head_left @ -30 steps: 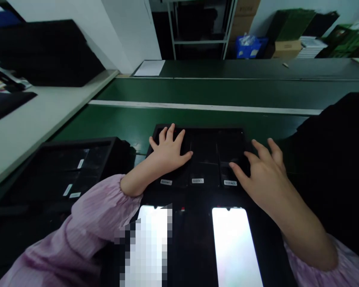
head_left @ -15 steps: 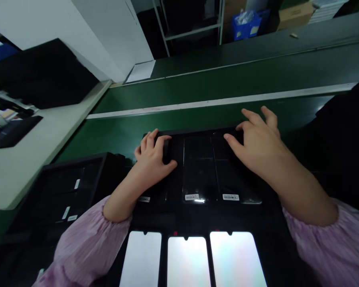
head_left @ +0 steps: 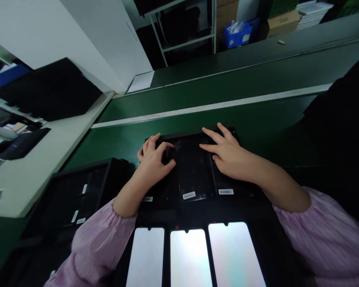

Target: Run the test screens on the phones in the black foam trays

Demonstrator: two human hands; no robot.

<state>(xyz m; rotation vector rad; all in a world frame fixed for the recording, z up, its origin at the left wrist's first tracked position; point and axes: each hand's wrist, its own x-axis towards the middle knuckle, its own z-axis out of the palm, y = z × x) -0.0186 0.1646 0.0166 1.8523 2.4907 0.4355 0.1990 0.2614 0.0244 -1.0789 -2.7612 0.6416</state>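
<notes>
A black tray (head_left: 190, 134) holds several dark phones with white barcode labels, in a row ahead of me. My left hand (head_left: 155, 159) rests over the tray's left end, fingers bent and thumb apart from the forefinger, near the left phone. Its fingertips are at the tray's far rim. My right hand (head_left: 227, 157) lies over the right phone (head_left: 227, 184), fingers spread toward the middle phone (head_left: 194, 171). Whether its fingertips touch the surface I cannot tell. Closer to me are three lit white screens: a left one (head_left: 146, 255), a middle one (head_left: 190, 255) and a right one (head_left: 235, 251).
Another black tray (head_left: 103, 175) with labelled dark items stands at the left. Beyond the trays runs a green work surface (head_left: 167, 124) with a white strip (head_left: 203, 107). A dark shape (head_left: 341, 119) fills the right side. A blue bin (head_left: 237, 36) stands far back.
My right hand has moved left and inward from the tray's right end, its fingers now spread toward the middle phone. My left hand keeps nearly the same place. The view has shifted slightly.
</notes>
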